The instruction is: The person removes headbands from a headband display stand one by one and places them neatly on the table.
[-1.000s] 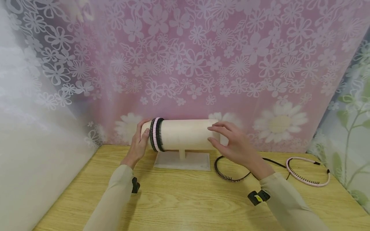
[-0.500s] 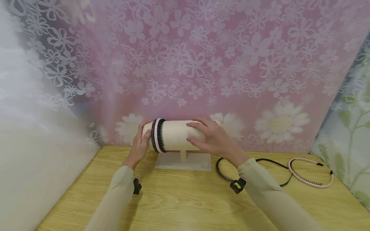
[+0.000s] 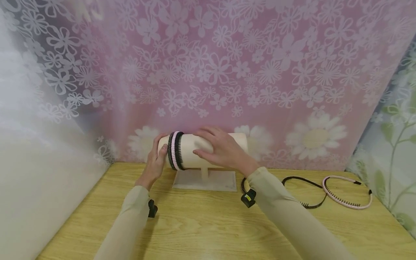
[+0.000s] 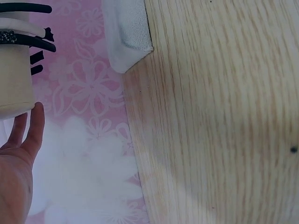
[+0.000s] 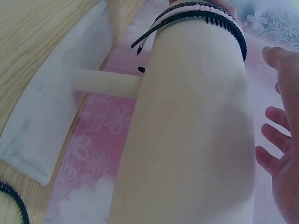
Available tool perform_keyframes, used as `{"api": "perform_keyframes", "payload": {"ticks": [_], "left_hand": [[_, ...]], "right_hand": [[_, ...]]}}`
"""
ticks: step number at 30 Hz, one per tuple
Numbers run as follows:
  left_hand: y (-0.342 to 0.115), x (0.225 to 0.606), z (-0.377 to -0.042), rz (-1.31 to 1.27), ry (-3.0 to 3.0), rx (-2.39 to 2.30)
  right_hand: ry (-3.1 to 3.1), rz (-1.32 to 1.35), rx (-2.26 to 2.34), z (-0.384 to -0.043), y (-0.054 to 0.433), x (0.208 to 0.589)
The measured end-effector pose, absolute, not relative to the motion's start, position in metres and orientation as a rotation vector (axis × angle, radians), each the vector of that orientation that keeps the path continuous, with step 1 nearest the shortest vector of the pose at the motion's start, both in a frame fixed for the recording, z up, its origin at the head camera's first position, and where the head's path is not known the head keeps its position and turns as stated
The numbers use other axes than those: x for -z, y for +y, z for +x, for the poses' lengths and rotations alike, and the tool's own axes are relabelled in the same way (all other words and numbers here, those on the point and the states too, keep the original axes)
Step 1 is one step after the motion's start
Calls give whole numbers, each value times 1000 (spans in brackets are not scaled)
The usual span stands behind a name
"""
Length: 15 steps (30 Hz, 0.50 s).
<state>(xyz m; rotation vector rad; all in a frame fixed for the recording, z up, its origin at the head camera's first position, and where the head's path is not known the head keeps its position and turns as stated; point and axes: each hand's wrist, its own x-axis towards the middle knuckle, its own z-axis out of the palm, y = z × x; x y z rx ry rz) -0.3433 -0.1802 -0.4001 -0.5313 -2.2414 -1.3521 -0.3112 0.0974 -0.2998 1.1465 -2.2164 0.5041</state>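
Observation:
A cream padded cylinder [image 3: 190, 155] lies level on a T-shaped display stand, whose post rises from a pale flat base [image 3: 221, 183]. Near its left end sit several headbands side by side: a dark speckled one, a pink one [image 3: 173, 151] and a black toothed headband [image 3: 179, 151]. My left hand [image 3: 153, 165] grips the cylinder's left end, thumb in front and fingers behind. In the left wrist view, fingertips of the left hand [image 4: 18, 168] meet the end's rim. Over the cylinder's middle hovers my right hand [image 3: 222, 146], fingers loosely bent, holding nothing; the right wrist view shows a gap beside it.
On the wooden table [image 3: 195, 224], right of the stand, lie a pink toothed headband [image 3: 341, 177] and a black headband [image 3: 302, 178], touching or overlapping. Another dark headband [image 3: 243, 185] is mostly hidden by my right wrist. A floral curtain [image 3: 208, 90] hangs behind the stand.
My right hand has moved left from the cylinder's right end to over its middle. The left hand keeps its grip, and the headbands have not visibly moved.

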Motion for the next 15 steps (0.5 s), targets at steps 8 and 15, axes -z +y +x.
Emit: {"api": "perform_keyframes", "payload": {"ticks": [8, 15], "left_hand": [[-180, 400, -344, -518, -2252, 1367], [-181, 399, -343, -518, -2259, 1346]], "right_hand": [[-2360, 1135, -507, -320, 82, 297], [-2516, 1073, -445, -324, 73, 297]]}}
